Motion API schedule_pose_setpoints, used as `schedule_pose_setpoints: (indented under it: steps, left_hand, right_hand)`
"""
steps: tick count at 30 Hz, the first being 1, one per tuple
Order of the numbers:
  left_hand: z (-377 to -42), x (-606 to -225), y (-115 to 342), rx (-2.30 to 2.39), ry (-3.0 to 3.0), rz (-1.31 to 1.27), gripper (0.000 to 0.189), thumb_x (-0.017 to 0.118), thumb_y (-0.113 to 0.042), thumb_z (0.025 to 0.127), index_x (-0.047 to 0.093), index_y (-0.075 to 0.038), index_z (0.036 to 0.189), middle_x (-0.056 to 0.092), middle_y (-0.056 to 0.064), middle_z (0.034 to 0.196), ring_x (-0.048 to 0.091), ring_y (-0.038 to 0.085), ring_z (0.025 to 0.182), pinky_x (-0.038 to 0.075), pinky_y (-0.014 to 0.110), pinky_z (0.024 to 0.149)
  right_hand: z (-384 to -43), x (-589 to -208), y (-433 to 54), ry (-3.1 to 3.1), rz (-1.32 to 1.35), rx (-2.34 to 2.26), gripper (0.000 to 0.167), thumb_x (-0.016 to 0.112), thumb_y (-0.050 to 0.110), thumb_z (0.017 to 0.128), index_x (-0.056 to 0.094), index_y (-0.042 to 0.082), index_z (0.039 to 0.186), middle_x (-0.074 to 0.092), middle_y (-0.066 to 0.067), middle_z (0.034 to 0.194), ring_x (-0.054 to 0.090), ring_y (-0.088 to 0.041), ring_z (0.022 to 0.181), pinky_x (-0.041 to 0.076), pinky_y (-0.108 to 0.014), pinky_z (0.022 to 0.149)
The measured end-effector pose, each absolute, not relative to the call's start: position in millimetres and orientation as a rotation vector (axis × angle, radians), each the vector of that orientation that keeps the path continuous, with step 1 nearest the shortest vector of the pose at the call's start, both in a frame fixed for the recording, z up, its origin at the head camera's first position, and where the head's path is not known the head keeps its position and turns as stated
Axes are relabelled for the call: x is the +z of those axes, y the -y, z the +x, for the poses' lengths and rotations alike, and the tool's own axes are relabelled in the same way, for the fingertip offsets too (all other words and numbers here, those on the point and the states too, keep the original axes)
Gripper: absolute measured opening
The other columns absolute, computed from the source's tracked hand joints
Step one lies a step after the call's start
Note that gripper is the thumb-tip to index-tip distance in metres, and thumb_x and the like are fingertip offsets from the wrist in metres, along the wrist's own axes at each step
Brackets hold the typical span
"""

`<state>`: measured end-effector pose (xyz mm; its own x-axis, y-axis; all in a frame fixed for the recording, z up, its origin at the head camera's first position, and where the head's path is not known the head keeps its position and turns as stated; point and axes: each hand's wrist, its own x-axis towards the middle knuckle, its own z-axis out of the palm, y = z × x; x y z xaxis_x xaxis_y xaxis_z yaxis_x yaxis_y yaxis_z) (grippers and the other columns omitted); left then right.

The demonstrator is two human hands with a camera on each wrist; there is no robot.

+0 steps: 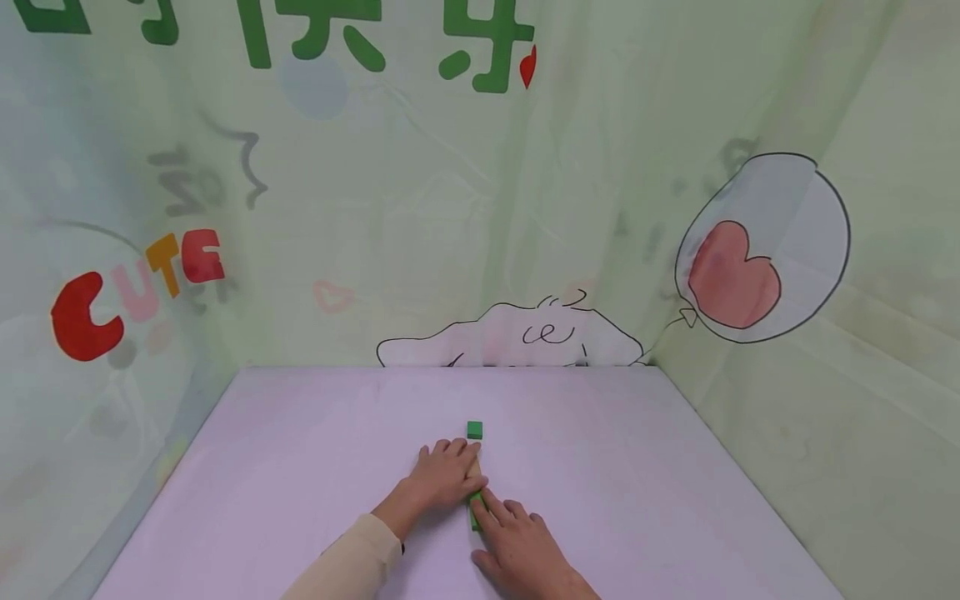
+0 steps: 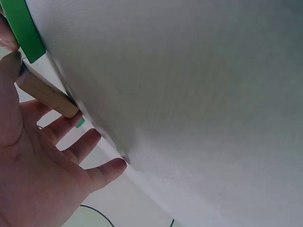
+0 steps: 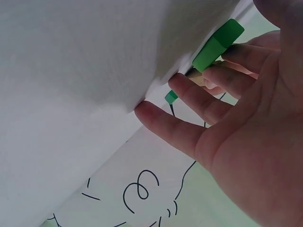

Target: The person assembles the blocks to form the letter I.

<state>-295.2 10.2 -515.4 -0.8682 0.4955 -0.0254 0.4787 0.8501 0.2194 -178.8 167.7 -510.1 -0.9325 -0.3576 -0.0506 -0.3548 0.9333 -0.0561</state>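
Note:
A pale wooden block (image 2: pixel 47 94) is pinched lengthwise by my left hand (image 1: pixel 444 477), the thumb at its near end and a finger at its far end. Just nearer to me on the table lies a long green block (image 3: pixel 210 53), in line with the wooden one. My right hand (image 1: pixel 517 546) lays its fairly straight fingers on the green block's right side, with the thumb apart from it. Beyond the left fingertips a small green block (image 1: pixel 475 430) stands in the same line. The left hand covers much of the wooden block in the head view.
A white table (image 1: pixel 600 450) spreads out on both sides of the row. Pale green printed curtains (image 1: pixel 420 208) hang along its back and both sides. A drawn balloon with a heart (image 1: pixel 765 250) shows on the right curtain.

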Motion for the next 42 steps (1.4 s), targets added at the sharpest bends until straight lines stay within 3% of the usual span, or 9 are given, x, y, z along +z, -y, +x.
schedule_pose_setpoints:
  steps: [13,42]
  left_hand:
    - [-292.5,-511.3,-7.0,0.271,-2.944,0.817,0.056,0.042,-0.049,0.109,0.045,-0.021,0.158,0.049,0.004,0.157,0.047,0.035,0.141,0.040,0.063,0.111]
    - [-291.2,-507.7,-7.1,0.231,-2.902,0.847,0.052,0.039,-0.045,0.111,0.043,-0.025,0.159,0.046,0.001,0.160,0.046,0.035,0.143,0.040,0.063,0.113]
  right_hand:
    - [-181.8,-508.4,-163.0,-3.024,-0.537,-0.028,0.071,0.061,0.057,0.098,0.046,0.022,0.157,0.045,-0.004,0.163,0.056,-0.032,0.131,0.052,-0.058,0.095]
    - [-180.3,-511.1,-168.0,-3.026,-0.561,-0.036,0.070,0.061,0.057,0.098,0.046,0.021,0.157,0.044,-0.005,0.163,0.056,-0.031,0.131,0.053,-0.057,0.093]
